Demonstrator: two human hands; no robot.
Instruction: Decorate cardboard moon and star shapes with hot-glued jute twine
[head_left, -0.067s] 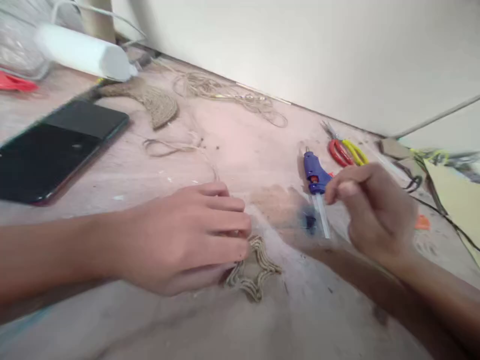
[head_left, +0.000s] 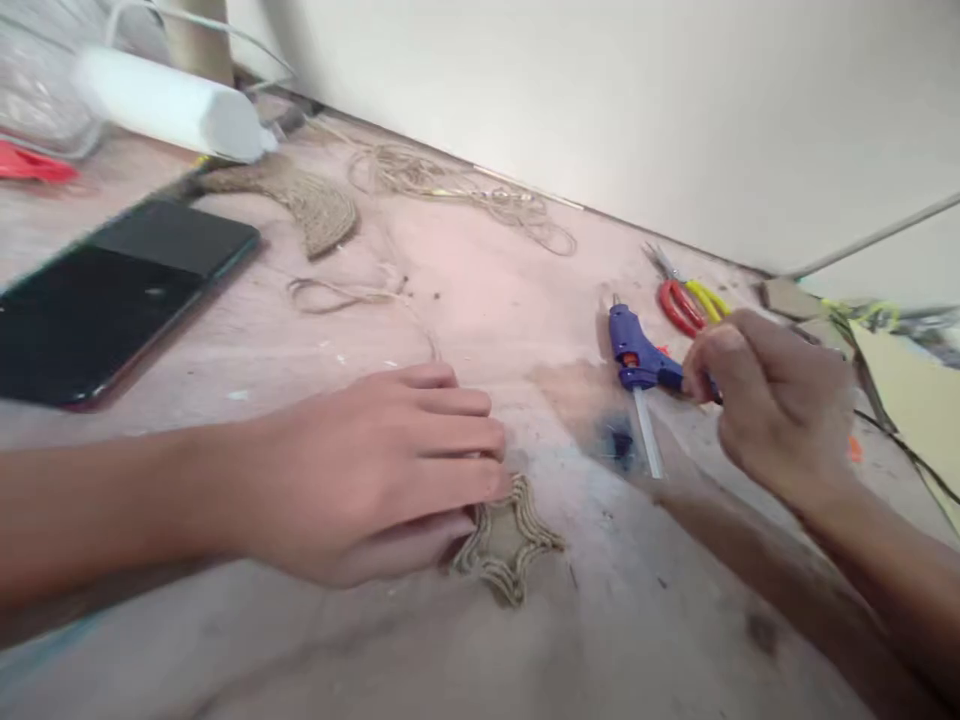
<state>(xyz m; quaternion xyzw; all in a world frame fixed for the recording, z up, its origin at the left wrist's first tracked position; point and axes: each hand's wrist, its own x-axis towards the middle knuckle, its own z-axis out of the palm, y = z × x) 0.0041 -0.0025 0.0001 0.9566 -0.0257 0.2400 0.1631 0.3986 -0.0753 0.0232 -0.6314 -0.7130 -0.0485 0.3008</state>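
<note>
My left hand (head_left: 390,460) lies over the left side of a small star wrapped in twine (head_left: 517,545), its curled fingers holding the star against the table. A strand of twine (head_left: 433,345) runs up from behind these fingers. To the right, my right hand (head_left: 780,400) is closed, thumb against the curled fingers, over the handle end of a blue glue gun (head_left: 628,345). Whatever those fingers hold is hidden. The gun lies on its side on the table, a clear glue stick (head_left: 647,435) sticking out of its back.
Red and yellow handled scissors (head_left: 682,300) lie beyond the gun. Loose twine (head_left: 420,175) sits along the wall. At left are a black phone (head_left: 127,290), a twine-wrapped crescent (head_left: 322,210) and a white bottle (head_left: 172,105). Yellow card (head_left: 911,390) is at far right.
My right hand has moved a little to the right, uncovering more of the glue gun's handle. The gun stays where it was, and my left hand has hardly moved.
</note>
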